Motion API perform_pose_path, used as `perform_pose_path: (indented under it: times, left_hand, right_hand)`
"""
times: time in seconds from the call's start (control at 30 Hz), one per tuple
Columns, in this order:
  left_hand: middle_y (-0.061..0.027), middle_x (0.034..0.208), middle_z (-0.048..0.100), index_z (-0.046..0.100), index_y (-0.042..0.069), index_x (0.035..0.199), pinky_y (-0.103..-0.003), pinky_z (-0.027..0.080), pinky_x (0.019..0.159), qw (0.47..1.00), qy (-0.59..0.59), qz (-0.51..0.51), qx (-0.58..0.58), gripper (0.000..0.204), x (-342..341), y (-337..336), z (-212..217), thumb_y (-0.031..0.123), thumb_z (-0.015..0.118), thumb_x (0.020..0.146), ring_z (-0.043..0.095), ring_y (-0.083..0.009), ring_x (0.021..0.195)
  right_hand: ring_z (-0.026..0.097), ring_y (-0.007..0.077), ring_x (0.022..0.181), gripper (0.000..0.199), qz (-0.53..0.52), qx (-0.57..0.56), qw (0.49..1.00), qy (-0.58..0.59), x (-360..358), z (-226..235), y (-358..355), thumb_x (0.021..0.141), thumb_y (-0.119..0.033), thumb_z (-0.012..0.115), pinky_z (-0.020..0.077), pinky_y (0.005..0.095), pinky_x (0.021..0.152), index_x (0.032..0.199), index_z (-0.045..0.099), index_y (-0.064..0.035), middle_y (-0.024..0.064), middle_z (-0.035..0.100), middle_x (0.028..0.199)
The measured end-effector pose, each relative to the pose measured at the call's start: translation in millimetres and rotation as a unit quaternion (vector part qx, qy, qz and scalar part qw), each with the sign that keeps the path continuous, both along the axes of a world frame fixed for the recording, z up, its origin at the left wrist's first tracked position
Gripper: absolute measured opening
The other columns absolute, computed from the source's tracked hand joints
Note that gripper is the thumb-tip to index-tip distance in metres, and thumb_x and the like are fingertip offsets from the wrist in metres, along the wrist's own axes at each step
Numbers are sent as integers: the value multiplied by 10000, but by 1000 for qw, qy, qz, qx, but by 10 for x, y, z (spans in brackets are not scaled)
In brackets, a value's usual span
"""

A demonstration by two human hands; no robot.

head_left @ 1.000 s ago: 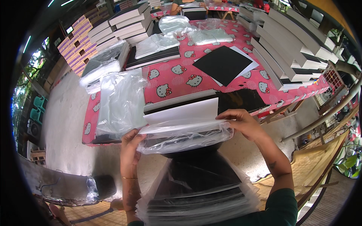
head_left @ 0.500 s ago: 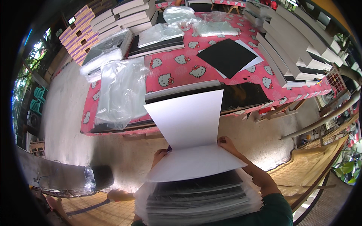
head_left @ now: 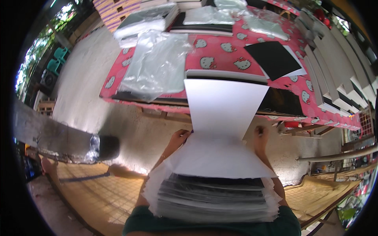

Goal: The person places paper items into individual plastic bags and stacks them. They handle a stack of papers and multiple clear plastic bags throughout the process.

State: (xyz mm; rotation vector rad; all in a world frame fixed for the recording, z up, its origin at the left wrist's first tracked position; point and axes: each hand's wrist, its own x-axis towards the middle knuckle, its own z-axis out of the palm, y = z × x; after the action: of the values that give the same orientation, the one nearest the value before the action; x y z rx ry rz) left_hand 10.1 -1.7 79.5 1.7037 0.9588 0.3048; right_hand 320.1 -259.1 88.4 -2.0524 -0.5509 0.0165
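A large white sheet (head_left: 226, 104) stands raised in front of me, its lower end meeting a translucent plastic sleeve (head_left: 220, 161). Beneath the sleeve, a thick pile of plastic sleeves with black sheets inside (head_left: 212, 198) rests on my lap. My left hand (head_left: 180, 136) is closed at the left edge of the sleeve, by the sheet's lower left corner. On the other side my right hand (head_left: 260, 133) is apart from the sheet's right edge, its fingers smeared by motion. Behind the white sheet, a stack of black and white sheets (head_left: 226, 74) lies at the table's front edge.
A table with a pink patterned cloth (head_left: 216, 47) spans the front. On it lie clear plastic bags (head_left: 155, 65), a black sheet (head_left: 271, 59) over a white one, and tall board stacks (head_left: 334, 67) at right. A grey bench (head_left: 63, 129) stands to my left.
The view has swung left, so the table sits further right. My right hand has come away from the sheet's edge; my left hand stays at the sleeve.
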Motion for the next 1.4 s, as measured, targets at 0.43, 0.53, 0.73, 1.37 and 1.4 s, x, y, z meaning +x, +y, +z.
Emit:
perform_pose_path:
  times: [0.43,0.53,0.73,1.37,1.4]
  left_hand:
    - [-119,891,635,600,-3,1022,-300,496,727,992,-63,-111,24,221,-205,-61,-70,146,514,884,617,-208,804]
    - [-138,898,614,553,-28,1055,-352,481,742,972,-3,180,149,277,-319,264,-373,161,593,856,597,-243,800]
    - [-196,1109,562,545,38,1126,-431,407,882,769,-75,80,630,336,383,732,2015,138,649,823,525,-323,1050]
    - [-7,729,592,585,-10,963,-211,428,550,932,-317,23,172,132,818,-145,2995,117,583,926,504,-58,621]
    - [-12,728,590,582,-8,950,-213,429,552,925,-328,59,183,132,851,-140,2992,122,578,930,503,-59,618]
  right_hand:
    - [578,142,851,158,609,56,791,21,-807,2369,1302,908,-107,572,462,268,743,1037,608,-23,66,597,934]
    - [579,141,850,173,663,19,748,33,-1026,2406,1456,908,-126,578,466,270,749,1051,614,-35,62,599,934]
    - [561,129,936,314,653,-21,750,101,-887,2367,1502,913,-182,589,488,283,777,1204,552,-70,36,582,1009]
    - [602,119,877,289,350,376,810,281,-966,2749,1429,870,-52,638,498,267,765,1144,558,-8,51,638,1010]
    - [602,125,889,291,350,408,794,283,-865,2726,1368,846,-41,665,497,270,783,1110,549,-9,75,634,1026]
